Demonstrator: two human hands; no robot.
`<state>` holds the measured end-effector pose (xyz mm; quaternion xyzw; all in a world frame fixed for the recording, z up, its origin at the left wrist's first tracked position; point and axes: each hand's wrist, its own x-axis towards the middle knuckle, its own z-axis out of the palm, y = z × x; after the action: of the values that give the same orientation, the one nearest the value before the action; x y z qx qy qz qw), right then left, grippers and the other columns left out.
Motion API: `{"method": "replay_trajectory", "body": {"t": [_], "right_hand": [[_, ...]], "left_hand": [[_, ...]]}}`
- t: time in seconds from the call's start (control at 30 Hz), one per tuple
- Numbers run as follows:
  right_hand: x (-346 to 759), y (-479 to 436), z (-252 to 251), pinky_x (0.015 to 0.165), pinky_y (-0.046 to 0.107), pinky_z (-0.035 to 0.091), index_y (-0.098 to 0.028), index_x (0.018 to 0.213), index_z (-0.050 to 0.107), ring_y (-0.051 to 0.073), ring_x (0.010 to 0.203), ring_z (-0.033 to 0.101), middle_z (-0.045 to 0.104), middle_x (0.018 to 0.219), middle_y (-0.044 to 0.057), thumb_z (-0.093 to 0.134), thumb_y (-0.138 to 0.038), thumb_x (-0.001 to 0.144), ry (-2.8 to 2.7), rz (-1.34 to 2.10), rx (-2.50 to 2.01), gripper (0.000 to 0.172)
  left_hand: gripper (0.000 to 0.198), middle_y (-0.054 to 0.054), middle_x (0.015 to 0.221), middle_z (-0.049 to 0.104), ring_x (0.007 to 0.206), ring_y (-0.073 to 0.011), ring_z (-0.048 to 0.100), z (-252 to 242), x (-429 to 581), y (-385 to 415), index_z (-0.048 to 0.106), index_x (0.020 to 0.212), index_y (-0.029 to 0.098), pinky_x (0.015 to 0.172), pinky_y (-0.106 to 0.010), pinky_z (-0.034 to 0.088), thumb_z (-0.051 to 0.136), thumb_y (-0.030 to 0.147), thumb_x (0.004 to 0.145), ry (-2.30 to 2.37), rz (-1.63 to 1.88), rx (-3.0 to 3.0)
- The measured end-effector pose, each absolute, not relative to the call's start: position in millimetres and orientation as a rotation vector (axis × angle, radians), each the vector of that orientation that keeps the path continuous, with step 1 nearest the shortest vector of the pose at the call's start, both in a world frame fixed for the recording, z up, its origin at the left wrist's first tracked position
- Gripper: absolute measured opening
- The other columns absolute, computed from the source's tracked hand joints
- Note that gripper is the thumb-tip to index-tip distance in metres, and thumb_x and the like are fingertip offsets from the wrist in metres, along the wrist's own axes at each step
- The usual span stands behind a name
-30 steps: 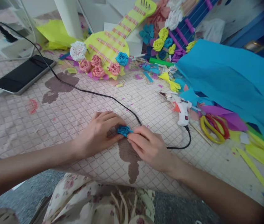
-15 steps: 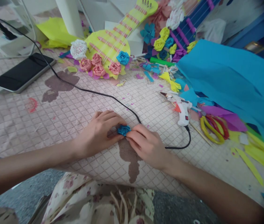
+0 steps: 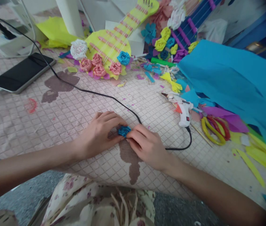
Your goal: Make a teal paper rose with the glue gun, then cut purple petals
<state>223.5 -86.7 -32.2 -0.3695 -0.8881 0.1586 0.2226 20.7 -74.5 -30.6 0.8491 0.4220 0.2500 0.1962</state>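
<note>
A small blue paper flower (image 3: 124, 131) is pinched between my two hands, just above the table near its front edge. My left hand (image 3: 102, 131) curls round its left side, thumb below and fingers above. On the other side, the fingertips of my right hand (image 3: 148, 144) grip the flower's right edge. Both hands are closed on it, and its underside is hidden. Beyond my right hand lies a white glue gun (image 3: 183, 111) on its side, its nozzle pointing left. Farther back rests a yellow paper guitar (image 3: 114, 40) with pink, blue and white paper flowers on it.
A black cord (image 3: 100, 93) crosses the table behind my hands. At the left lies a phone (image 3: 22, 72) near a white power strip (image 3: 3, 42). Scissors with yellow and red handles (image 3: 214, 131), blue paper sheets (image 3: 233, 84) and colored scraps crowd the right side.
Almost nothing differs. Both hands stay on the blue paper flower, and the whole view has shifted very slightly.
</note>
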Motion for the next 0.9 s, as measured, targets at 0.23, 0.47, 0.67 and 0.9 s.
{"method": "replay_trajectory", "body": {"t": [0.23,0.47,0.67,0.9], "right_hand": [[222.1,-85.2,-31.2,0.064,0.025,0.044,-0.017,0.084,0.06,0.012,0.073,0.055,0.057,0.082,0.003,0.046,-0.017,0.091,-2.403,0.545,-1.047,0.015],[220.3,-84.8,-29.1,0.066,0.025,0.045,-0.017,0.083,0.058,0.012,0.074,0.055,0.055,0.083,0.002,0.048,-0.014,0.089,-2.368,0.61,-1.083,0.012],[220.3,-84.9,-27.0,0.064,0.025,0.045,-0.017,0.086,0.057,0.012,0.073,0.054,0.055,0.085,0.003,0.047,-0.015,0.089,-2.356,0.643,-1.105,0.011],[220.1,-84.1,-27.9,0.065,0.025,0.045,-0.018,0.09,0.053,0.013,0.075,0.056,0.057,0.086,0.002,0.048,-0.014,0.088,-2.328,0.675,-1.116,0.007]], "left_hand": [[0.024,-0.003,0.101,0.064,0.099,-0.0225,0.056,-29.4,20.4,-74.4,0.057,0.103,0.022,0.088,-0.039,0.04,0.063,0.021,0.079,1.17,0.677,2.368],[0.02,-0.003,0.099,0.065,0.097,-0.0209,0.057,-28.3,22.1,-75.1,0.058,0.099,0.021,0.086,-0.036,0.04,0.06,0.018,0.08,1.168,0.703,2.358],[0.021,-0.002,0.098,0.064,0.096,-0.0196,0.056,-28.6,23.2,-75.1,0.058,0.099,0.021,0.087,-0.036,0.04,0.06,0.016,0.079,1.187,0.721,2.349],[0.019,-0.001,0.095,0.064,0.094,-0.0192,0.056,-27.4,25.3,-74.7,0.058,0.097,0.021,0.086,-0.036,0.04,0.06,0.014,0.079,1.184,0.71,2.336]]}}
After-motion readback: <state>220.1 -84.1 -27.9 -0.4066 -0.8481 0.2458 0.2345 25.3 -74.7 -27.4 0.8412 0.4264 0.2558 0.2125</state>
